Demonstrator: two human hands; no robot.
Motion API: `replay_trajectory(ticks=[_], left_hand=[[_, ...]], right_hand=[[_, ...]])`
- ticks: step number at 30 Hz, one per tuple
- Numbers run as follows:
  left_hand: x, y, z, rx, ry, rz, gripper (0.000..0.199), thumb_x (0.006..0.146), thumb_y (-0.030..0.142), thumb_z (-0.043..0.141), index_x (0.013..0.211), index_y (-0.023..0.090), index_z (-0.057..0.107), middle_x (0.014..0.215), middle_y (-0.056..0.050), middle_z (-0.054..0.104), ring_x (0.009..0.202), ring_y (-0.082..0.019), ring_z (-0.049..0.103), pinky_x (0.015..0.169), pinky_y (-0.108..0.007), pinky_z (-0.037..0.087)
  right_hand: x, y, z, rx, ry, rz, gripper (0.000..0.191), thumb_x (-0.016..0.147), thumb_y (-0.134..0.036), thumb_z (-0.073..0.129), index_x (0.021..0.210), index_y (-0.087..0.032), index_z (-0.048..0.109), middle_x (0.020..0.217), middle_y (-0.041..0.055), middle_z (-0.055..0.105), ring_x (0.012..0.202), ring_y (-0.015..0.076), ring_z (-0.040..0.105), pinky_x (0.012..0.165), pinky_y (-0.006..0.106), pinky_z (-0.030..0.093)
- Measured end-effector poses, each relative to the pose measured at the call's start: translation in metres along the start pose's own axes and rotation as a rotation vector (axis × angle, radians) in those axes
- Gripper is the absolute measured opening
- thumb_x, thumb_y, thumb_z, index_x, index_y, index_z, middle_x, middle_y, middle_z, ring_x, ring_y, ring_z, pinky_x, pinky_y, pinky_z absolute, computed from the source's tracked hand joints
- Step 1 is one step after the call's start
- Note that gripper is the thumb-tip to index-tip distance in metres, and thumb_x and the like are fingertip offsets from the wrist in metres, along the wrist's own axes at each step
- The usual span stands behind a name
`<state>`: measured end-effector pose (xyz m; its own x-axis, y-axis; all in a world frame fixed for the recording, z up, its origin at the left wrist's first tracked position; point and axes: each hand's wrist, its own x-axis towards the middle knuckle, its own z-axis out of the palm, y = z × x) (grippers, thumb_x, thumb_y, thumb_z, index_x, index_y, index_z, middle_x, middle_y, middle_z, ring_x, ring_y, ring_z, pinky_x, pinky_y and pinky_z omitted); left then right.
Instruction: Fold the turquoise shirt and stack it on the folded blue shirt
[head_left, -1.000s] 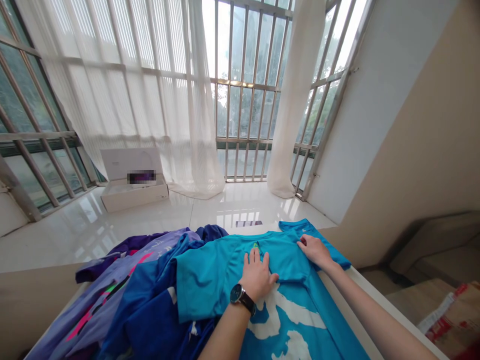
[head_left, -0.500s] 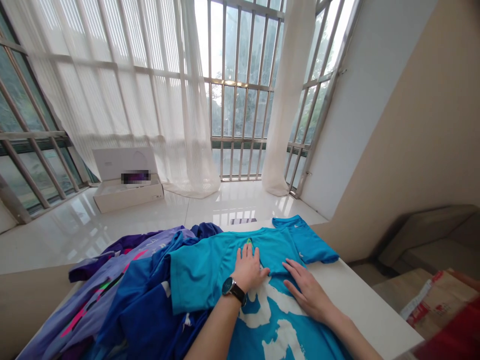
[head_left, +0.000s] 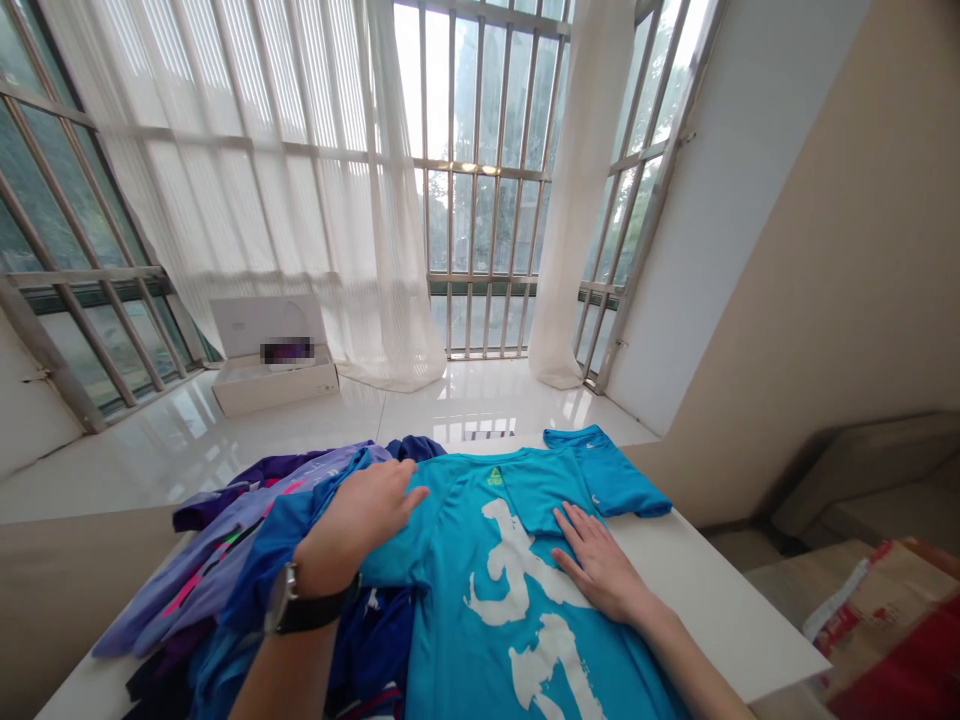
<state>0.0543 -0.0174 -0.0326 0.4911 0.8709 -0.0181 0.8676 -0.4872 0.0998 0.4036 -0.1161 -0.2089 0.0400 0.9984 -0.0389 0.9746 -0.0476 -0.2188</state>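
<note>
A teal shirt [head_left: 450, 620] with large white lettering lies back side up on the white table [head_left: 720, 610]. My right hand [head_left: 600, 565] rests flat on its right part, fingers spread, beside the lettering. My left hand [head_left: 367, 510], with a watch on the wrist, is over the shirt's left sleeve; its fingers are partly spread, and whether it touches the cloth is unclear. Under the teal shirt's upper right shows a folded blue shirt [head_left: 622, 480]. Left of it are piled blue clothes [head_left: 262, 570] and a lilac garment [head_left: 172, 590] with pink marks.
An open white box [head_left: 277, 385] stands on the glossy sill [head_left: 405, 415] at the back left. Sheer curtains [head_left: 300, 230] hang before barred windows. At the lower right are a brown and red paper bag [head_left: 885, 610] and a sofa [head_left: 877, 490].
My left hand has moved left from the middle of the teal shirt to its left sleeve, uncovering the collar logo and lettering. My right hand has shifted slightly left. The view has turned a little.
</note>
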Motion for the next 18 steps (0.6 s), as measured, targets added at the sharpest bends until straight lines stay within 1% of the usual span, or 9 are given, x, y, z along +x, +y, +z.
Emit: replay_trajectory(ticks=[2, 3, 5, 7, 9, 11, 14, 16, 18], left_hand=[[-0.011, -0.031, 0.000, 0.045, -0.037, -0.139, 0.033, 0.098, 0.037, 0.042, 0.113, 0.016, 0.063, 0.113, -0.015, 0.068, 0.108, -0.032, 0.064, 0.089, -0.041, 0.049], [-0.016, -0.043, 0.001, 0.048, -0.049, -0.196, 0.033, 0.098, 0.037, 0.041, 0.112, 0.017, 0.063, 0.112, -0.014, 0.069, 0.105, -0.031, 0.065, 0.087, -0.040, 0.049], [-0.022, -0.059, 0.005, 0.023, -0.053, -0.260, 0.033, 0.097, 0.039, 0.041, 0.115, 0.018, 0.061, 0.114, -0.012, 0.068, 0.104, -0.030, 0.065, 0.085, -0.038, 0.050], [-0.023, -0.068, 0.011, 0.013, -0.021, -0.296, 0.039, 0.096, 0.041, 0.042, 0.122, 0.017, 0.056, 0.118, -0.014, 0.067, 0.107, -0.030, 0.064, 0.085, -0.038, 0.049], [-0.021, -0.072, 0.015, 0.033, 0.017, -0.345, 0.045, 0.095, 0.043, 0.043, 0.128, 0.013, 0.051, 0.120, -0.017, 0.065, 0.110, -0.032, 0.062, 0.086, -0.038, 0.049], [-0.016, -0.073, 0.017, 0.048, 0.016, -0.362, 0.044, 0.095, 0.042, 0.043, 0.127, 0.014, 0.051, 0.120, -0.017, 0.065, 0.109, -0.032, 0.063, 0.083, -0.038, 0.049], [-0.010, -0.068, 0.015, 0.086, -0.037, -0.277, 0.028, 0.093, 0.037, 0.046, 0.111, 0.019, 0.058, 0.114, -0.014, 0.067, 0.104, -0.031, 0.064, 0.079, -0.038, 0.049], [-0.006, -0.060, 0.011, 0.146, -0.044, -0.196, 0.020, 0.090, 0.032, 0.049, 0.100, 0.019, 0.061, 0.109, -0.013, 0.067, 0.100, -0.031, 0.064, 0.077, -0.037, 0.048], [-0.003, -0.051, 0.004, 0.172, -0.036, -0.125, 0.017, 0.088, 0.028, 0.050, 0.097, 0.018, 0.060, 0.106, -0.014, 0.067, 0.095, -0.031, 0.065, 0.073, -0.036, 0.048]], right_hand=[[0.001, 0.001, 0.003, 0.005, 0.015, 0.001, 0.078, 0.092, -0.072, 0.025, 0.154, -0.024, 0.026, 0.163, 0.0046, 0.021, 0.151, 0.0260, 0.017, 0.123, 0.049, 0.017], [0.001, 0.002, 0.004, 0.009, 0.024, 0.000, 0.078, 0.092, -0.072, 0.026, 0.154, -0.025, 0.027, 0.163, 0.0044, 0.022, 0.151, 0.0262, 0.018, 0.123, 0.049, 0.017], [0.002, 0.003, 0.006, 0.018, 0.044, 0.000, 0.078, 0.092, -0.071, 0.027, 0.153, -0.025, 0.029, 0.163, 0.0045, 0.024, 0.150, 0.0265, 0.019, 0.123, 0.049, 0.018], [0.002, 0.004, 0.008, 0.031, 0.065, -0.002, 0.077, 0.092, -0.071, 0.028, 0.153, -0.024, 0.031, 0.162, 0.0054, 0.026, 0.150, 0.0267, 0.021, 0.123, 0.050, 0.018], [0.002, 0.004, 0.007, 0.047, 0.077, -0.004, 0.077, 0.091, -0.071, 0.028, 0.153, -0.024, 0.032, 0.162, 0.0061, 0.028, 0.150, 0.0265, 0.022, 0.123, 0.049, 0.019], [0.001, 0.003, 0.006, 0.068, 0.083, 0.000, 0.077, 0.091, -0.072, 0.029, 0.152, -0.025, 0.033, 0.162, 0.0066, 0.028, 0.149, 0.0265, 0.024, 0.122, 0.049, 0.020], [0.000, 0.003, 0.004, 0.105, 0.102, 0.011, 0.076, 0.092, -0.071, 0.029, 0.150, -0.024, 0.038, 0.160, 0.0076, 0.032, 0.148, 0.0266, 0.027, 0.122, 0.049, 0.023], [0.000, 0.004, 0.005, 0.140, 0.128, 0.014, 0.074, 0.092, -0.070, 0.031, 0.148, -0.023, 0.043, 0.158, 0.0086, 0.037, 0.146, 0.0269, 0.031, 0.121, 0.048, 0.025], [0.002, 0.007, 0.008, 0.191, 0.166, 0.011, 0.072, 0.091, -0.068, 0.035, 0.144, -0.022, 0.049, 0.155, 0.0101, 0.043, 0.144, 0.0278, 0.036, 0.120, 0.049, 0.028]])
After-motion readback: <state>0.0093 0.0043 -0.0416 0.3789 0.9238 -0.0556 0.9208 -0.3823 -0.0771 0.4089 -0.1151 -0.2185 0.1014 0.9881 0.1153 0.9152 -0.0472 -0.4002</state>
